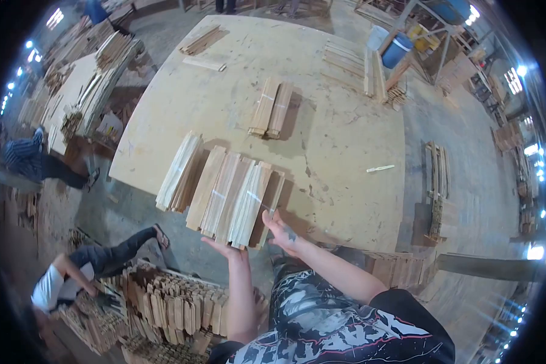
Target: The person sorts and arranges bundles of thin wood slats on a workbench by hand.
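Observation:
Bundles of wooden slats (227, 194) lie side by side at the near edge of the large table (346, 151), bound with pale bands. My left hand (225, 247) is under their near ends, palm up with fingers spread. Beside the right side of the bundles is my right hand (279, 232), its fingers against the rightmost slats, partly hidden. Another stack of slats (181, 173) stands just left of them. Farther back on the table sits a banded pair of bundles (271, 108).
Loose slats (205, 63) lie at the table's far left, more boards (346, 60) at the far right. A blue bucket (397, 51) stands beyond. A co-worker (73, 273) bends over stacked wood (176, 303) at lower left; another person (27, 159) is farther left.

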Demonstrator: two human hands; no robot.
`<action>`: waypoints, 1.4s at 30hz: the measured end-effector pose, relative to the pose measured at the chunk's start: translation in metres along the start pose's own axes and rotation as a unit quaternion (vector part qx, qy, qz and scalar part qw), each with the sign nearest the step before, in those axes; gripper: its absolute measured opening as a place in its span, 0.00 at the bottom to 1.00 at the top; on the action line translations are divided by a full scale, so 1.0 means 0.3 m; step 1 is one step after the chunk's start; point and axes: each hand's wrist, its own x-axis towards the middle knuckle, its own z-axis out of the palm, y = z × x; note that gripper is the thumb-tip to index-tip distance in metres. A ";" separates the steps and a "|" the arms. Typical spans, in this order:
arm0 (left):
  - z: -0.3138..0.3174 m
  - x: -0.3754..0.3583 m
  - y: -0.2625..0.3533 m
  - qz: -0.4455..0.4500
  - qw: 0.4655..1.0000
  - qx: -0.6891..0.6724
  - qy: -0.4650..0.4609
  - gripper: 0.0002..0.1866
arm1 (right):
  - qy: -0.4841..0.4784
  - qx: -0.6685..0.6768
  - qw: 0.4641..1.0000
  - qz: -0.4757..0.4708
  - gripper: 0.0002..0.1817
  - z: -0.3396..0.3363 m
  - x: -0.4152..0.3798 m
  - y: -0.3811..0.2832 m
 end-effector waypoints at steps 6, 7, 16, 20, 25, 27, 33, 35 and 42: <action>0.039 -0.054 0.018 -0.005 0.999 0.053 -0.006 0.42 | 0.061 -0.009 0.994 -0.094 0.63 -0.061 0.002 0.033; -0.001 -0.031 0.007 -0.002 0.998 0.064 -0.023 0.42 | 0.052 0.001 0.995 -0.090 0.63 -0.054 0.010 0.037; -0.705 0.188 -0.148 -0.301 0.785 0.505 -0.194 0.21 | 0.066 0.030 0.987 -0.140 0.46 -0.130 -0.020 0.071; -0.648 0.171 -0.251 -0.485 0.664 0.538 -0.184 0.17 | 0.093 -0.021 0.967 -0.237 0.34 -0.246 -0.011 0.227; -0.428 0.175 -0.485 -0.417 0.447 0.712 -0.346 0.16 | 0.165 0.141 0.962 -0.168 0.29 -0.401 -0.334 0.420; -0.354 0.158 -0.558 -0.382 0.372 0.743 -0.405 0.16 | 0.231 0.178 0.937 -0.192 0.30 -0.435 -0.477 0.571; -0.262 0.056 -0.729 -0.297 0.180 0.773 -0.531 0.15 | 0.623 -0.019 0.781 0.047 0.31 -0.362 -0.609 1.322; -0.272 0.023 -0.772 -0.272 0.109 0.775 -0.560 0.15 | 0.623 0.137 0.762 0.110 0.27 -0.253 -0.567 1.618; -0.325 -0.141 -0.911 -0.126 -0.195 0.704 -0.672 0.16 | 0.741 0.278 0.572 0.216 0.20 0.406 -0.428 2.103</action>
